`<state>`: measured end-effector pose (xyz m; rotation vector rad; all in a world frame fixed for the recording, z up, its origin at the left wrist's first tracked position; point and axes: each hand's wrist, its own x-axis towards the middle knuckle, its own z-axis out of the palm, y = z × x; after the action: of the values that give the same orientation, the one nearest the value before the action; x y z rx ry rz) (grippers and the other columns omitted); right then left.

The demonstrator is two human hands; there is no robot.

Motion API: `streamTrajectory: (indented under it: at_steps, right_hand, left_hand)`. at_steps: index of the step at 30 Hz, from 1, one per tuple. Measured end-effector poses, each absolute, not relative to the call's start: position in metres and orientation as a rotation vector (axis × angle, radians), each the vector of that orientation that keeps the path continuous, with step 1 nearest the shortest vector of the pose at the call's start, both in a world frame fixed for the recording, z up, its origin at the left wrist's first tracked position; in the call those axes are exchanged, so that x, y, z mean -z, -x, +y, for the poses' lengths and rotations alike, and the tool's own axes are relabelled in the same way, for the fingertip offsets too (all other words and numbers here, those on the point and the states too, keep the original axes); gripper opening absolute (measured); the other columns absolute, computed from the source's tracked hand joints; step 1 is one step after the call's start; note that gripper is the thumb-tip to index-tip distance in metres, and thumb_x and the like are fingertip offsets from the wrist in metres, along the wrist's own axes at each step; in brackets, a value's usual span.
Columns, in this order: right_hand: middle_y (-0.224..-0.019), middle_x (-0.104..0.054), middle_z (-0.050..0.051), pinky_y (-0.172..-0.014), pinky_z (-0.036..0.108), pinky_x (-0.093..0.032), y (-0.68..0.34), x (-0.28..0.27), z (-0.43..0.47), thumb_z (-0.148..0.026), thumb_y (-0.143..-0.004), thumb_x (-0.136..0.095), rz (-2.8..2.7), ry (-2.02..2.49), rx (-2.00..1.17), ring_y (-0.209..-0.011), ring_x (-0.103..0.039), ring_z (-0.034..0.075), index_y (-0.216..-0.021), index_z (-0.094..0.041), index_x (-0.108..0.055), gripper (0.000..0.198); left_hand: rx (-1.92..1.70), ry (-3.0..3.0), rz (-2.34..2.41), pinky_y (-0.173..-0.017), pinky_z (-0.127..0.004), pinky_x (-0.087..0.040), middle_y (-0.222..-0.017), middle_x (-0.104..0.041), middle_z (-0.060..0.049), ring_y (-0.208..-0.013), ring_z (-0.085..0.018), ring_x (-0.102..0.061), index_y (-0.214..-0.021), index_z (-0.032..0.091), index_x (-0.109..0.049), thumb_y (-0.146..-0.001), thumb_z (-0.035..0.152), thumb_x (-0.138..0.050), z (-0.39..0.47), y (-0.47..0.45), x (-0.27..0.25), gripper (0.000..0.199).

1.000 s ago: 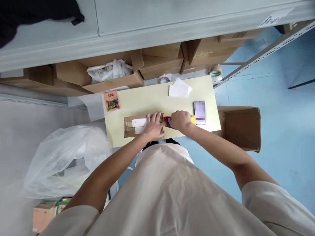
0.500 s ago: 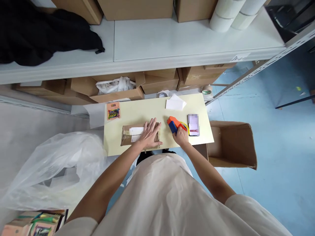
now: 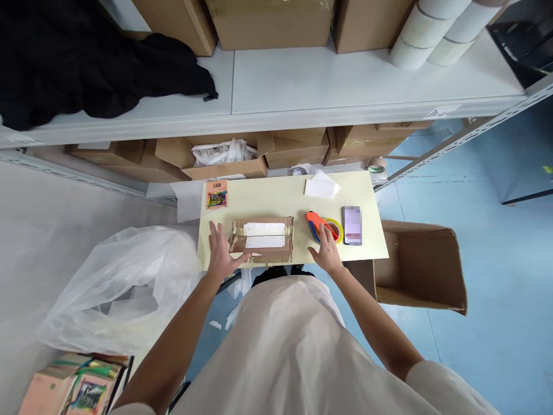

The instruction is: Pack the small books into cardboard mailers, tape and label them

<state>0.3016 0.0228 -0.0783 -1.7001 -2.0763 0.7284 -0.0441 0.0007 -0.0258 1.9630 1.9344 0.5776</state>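
Observation:
A brown cardboard parcel (image 3: 283, 253) lies on the pale yellow table (image 3: 268, 199), with white labels (image 3: 264, 235) and shiny tape on it. Beside its left end, my left hand (image 3: 222, 253) is open with the fingers spread and the thumb close to the parcel's near edge. My right hand (image 3: 327, 252) is open too, its fingers apart, just on the near side of an orange and blue tape dispenser (image 3: 317, 221) that carries a yellow-rimmed roll. A smartphone (image 3: 352, 226) lies to the right of the dispenser.
White papers (image 3: 322, 184) and a small colourful booklet (image 3: 216, 195) lie on the table. Behind stands a shelf (image 3: 345, 86) with cardboard boxes. An open carton (image 3: 423, 265) stands at the right, a clear plastic bag (image 3: 125, 282) at the left, and stacked booklets (image 3: 86, 386) below it.
My left hand has lifted off the parcel and moved to its left end. My right hand has let go of the tape dispenser, which now lies on the table.

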Motion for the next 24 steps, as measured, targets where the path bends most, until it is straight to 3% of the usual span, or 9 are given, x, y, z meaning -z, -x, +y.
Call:
streamTrajectory:
  at_steps: [2, 5, 7, 11, 15, 18, 20, 24]
  right_hand:
    - [-0.152, -0.015, 0.018, -0.108, 0.051, -0.030, -0.285, 0.074, 0.019, -0.031, -0.076, -0.064, -2.070, 1.613, -0.905, -0.141, -0.015, 0.032, -0.148, -0.018, 0.009, 0.103]
    - [-0.155, -0.009, 0.015, -0.112, 0.047, -0.025, -0.255, 0.079, 0.016, -0.027, -0.068, -0.071, -2.013, 1.544, -1.115, -0.143, -0.012, 0.028, -0.148, -0.020, 0.008, 0.112]
    - [-0.154, -0.015, 0.015, -0.111, 0.047, -0.027, -0.238, 0.087, 0.014, -0.025, -0.069, -0.068, -1.905, 1.505, -1.210, -0.142, -0.017, 0.027, -0.149, -0.021, 0.003, 0.107]
    - [-0.149, -0.029, 0.013, -0.095, 0.042, -0.045, -0.223, 0.094, 0.013, -0.027, -0.078, -0.057, -1.596, 1.443, -1.387, -0.130, -0.039, 0.025, -0.148, -0.025, -0.006, 0.088]
    - [-0.133, -0.049, 0.010, -0.086, 0.036, -0.050, -0.225, 0.076, 0.028, -0.037, -0.077, -0.059, -1.480, 1.427, -1.451, -0.111, -0.053, 0.023, -0.140, -0.026, -0.034, 0.069]
    - [-0.115, -0.061, 0.008, -0.088, 0.037, -0.048, -0.228, 0.053, 0.047, -0.046, -0.079, -0.057, -1.457, 1.494, -1.456, -0.099, -0.058, 0.021, -0.126, -0.023, -0.052, 0.052]
    - [-0.109, -0.064, 0.007, -0.087, 0.036, -0.047, -0.230, 0.041, 0.057, -0.052, -0.080, -0.055, -1.360, 1.621, -1.419, -0.096, -0.059, 0.021, -0.120, -0.022, -0.055, 0.050]
    - [-0.110, -0.063, 0.010, -0.080, 0.033, -0.050, -0.230, 0.036, 0.063, -0.060, -0.079, -0.051, -1.048, 1.812, -1.404, -0.097, -0.060, 0.023, -0.116, -0.018, -0.055, 0.056]
  left_hand:
    - [-0.613, -1.716, 1.934, -0.112, -0.055, -0.012, -0.153, 0.009, -0.026, -0.142, -0.037, 0.004, -0.146, 0.010, 0.013, -0.064, 0.062, -0.067, -0.008, 0.069, 0.040, 0.126]
    - [-0.560, -1.536, 1.809, -0.112, -0.049, -0.019, -0.153, -0.005, -0.025, -0.141, -0.036, -0.011, -0.147, 0.013, 0.004, -0.059, 0.055, -0.074, -0.014, 0.081, 0.064, 0.126]
    - [-0.584, -1.545, 1.700, -0.111, -0.045, -0.027, -0.150, -0.024, -0.022, -0.138, -0.033, -0.027, -0.146, 0.014, -0.012, -0.061, 0.050, -0.074, -0.013, 0.076, 0.077, 0.111]
    - [-0.731, -1.512, 1.633, -0.101, -0.041, -0.041, -0.127, -0.052, -0.016, -0.118, -0.027, -0.052, -0.129, 0.015, -0.043, -0.071, 0.043, -0.065, -0.006, 0.059, 0.091, 0.068]
    - [-0.857, -1.348, 1.614, -0.087, -0.039, -0.049, -0.105, -0.062, -0.012, -0.103, -0.026, -0.060, -0.113, 0.015, -0.054, -0.071, 0.045, -0.064, 0.011, 0.060, 0.082, 0.053]
    - [-0.950, -1.213, 1.539, -0.078, -0.036, -0.051, -0.105, -0.062, -0.010, -0.096, -0.023, -0.061, -0.113, 0.016, -0.053, -0.072, 0.049, -0.062, 0.028, 0.066, 0.064, 0.053]
    - [-1.024, -1.136, 1.485, -0.079, -0.034, -0.051, -0.107, -0.062, -0.010, -0.096, -0.021, -0.061, -0.114, 0.017, -0.051, -0.071, 0.052, -0.063, 0.038, 0.067, 0.054, 0.056]
    - [-1.028, -0.951, 1.412, -0.083, -0.033, -0.049, -0.097, -0.066, -0.008, -0.095, -0.021, -0.063, -0.097, 0.017, -0.057, -0.069, 0.062, -0.060, 0.044, 0.060, 0.053, 0.053]
